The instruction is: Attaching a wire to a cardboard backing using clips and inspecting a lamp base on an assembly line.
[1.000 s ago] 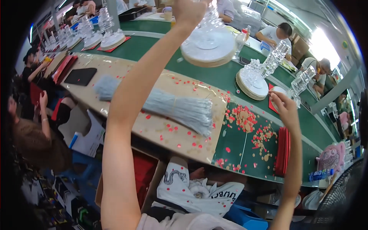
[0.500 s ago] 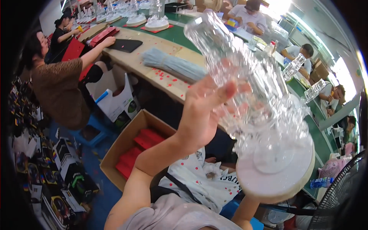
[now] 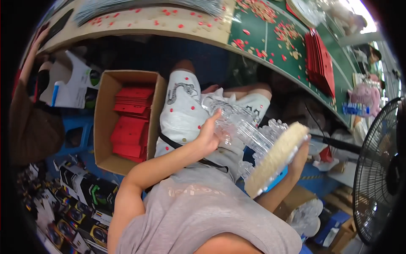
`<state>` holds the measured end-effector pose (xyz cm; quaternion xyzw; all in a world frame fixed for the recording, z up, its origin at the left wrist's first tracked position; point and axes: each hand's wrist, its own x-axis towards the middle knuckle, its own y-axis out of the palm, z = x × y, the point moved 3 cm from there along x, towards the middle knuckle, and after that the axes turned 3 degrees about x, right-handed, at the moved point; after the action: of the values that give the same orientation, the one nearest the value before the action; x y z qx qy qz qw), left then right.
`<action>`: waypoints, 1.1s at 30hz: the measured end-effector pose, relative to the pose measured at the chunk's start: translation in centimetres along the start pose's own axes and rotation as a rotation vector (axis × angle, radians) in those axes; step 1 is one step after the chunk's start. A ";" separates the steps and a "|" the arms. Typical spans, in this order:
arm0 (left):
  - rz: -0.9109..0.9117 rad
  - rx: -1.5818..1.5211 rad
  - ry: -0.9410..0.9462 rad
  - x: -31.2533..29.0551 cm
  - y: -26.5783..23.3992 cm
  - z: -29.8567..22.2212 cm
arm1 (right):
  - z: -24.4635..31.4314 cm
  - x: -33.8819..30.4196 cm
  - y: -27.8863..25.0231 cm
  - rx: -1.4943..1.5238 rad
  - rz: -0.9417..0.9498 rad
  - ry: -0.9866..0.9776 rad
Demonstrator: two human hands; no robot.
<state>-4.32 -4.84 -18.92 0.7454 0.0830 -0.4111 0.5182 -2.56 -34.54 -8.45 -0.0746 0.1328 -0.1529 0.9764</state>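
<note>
A clear, ridged column-shaped piece (image 3: 253, 135) lies tilted across my lap, its narrow end to the left. Knobbly clear shapes surround the column by its round base (image 3: 277, 160). That base has a rough beige underside and a pale rim, and it faces right. My left hand (image 3: 210, 134) is closed around the narrow part. Against the base's right edge, my right hand (image 3: 301, 149) supports the piece; most of its fingers are hidden behind the base.
A cardboard box (image 3: 100, 139) of red folded cards (image 3: 129, 135) stands at my left. Ahead, the table (image 3: 253, 40) bears red and beige dots, a stack of red cards (image 3: 318, 63) and a grey bundle (image 3: 144, 9). A black fan (image 3: 380, 169) stands close on the right. Another person's arm shows far left.
My view has tipped down toward my lap. The clear piece has come down from in front of me and turned, its base now facing right. Both hands stay with it.
</note>
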 end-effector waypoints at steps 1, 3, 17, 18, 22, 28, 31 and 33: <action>0.005 0.013 -0.035 0.8 0.0 0.5 | 0.3 0.1 0.1 -0.169 -0.033 0.012; -0.061 0.061 -0.120 1.7 -0.3 0.8 | 0.8 -0.2 0.7 -0.201 0.009 -0.052; -0.414 0.264 0.426 -6.0 -4.3 -2.4 | 7.9 -0.1 12.3 -0.643 0.156 -0.190; -0.305 0.499 0.732 -7.2 -1.9 -3.9 | 7.7 0.1 12.5 -0.629 0.120 -0.160; -0.064 1.250 1.564 -12.4 6.3 -6.2 | 8.2 0.1 13.3 -0.621 -0.077 -0.391; 0.219 1.807 1.430 -9.7 9.6 -10.4 | 10.2 -0.9 13.7 -0.392 -0.116 -0.855; 0.436 1.746 1.394 -7.4 12.0 -11.1 | 11.9 -2.5 14.7 -0.324 0.319 -0.789; 0.496 1.697 1.443 -6.8 12.4 -12.2 | 11.6 -3.8 17.5 -0.510 0.454 -1.015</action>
<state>4.47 1.89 -3.88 0.9135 -0.0929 0.3035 -0.2545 2.11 -15.65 0.29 -0.3394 -0.3041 0.1501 0.8774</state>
